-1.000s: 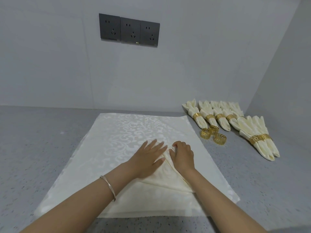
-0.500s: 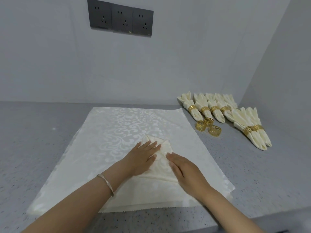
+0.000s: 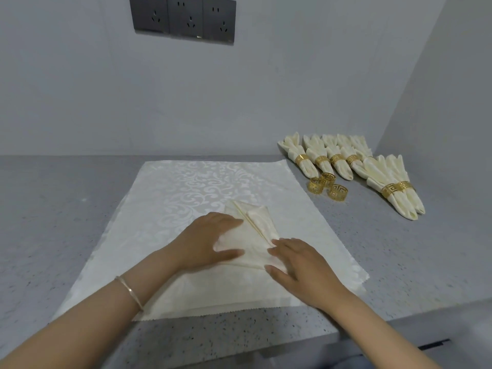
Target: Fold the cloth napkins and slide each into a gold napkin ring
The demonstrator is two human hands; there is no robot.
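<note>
A cream napkin (image 3: 257,222), folded into a narrow pointed shape, lies on top of a flat white damask cloth (image 3: 186,190). My left hand (image 3: 207,241) presses flat on the napkin's left side, thumb spread along its lower fold. My right hand (image 3: 298,265) lies flat on the napkin's lower right edge, fingers straight. Three loose gold napkin rings (image 3: 326,186) stand to the right of the cloth. Several finished napkins in gold rings (image 3: 327,161) lie in a row at the back right, with two more (image 3: 396,187) beside them.
The grey speckled counter (image 3: 53,209) runs to a front edge (image 3: 372,328) at lower right. A wall stands close behind, with a dark triple socket panel (image 3: 183,18), and a side wall closes the right corner.
My right hand has slid down and toward me along the napkin's right edge. My left hand stays pressed on the fold, its thumb now spread. More of the napkin's pointed tip shows.
</note>
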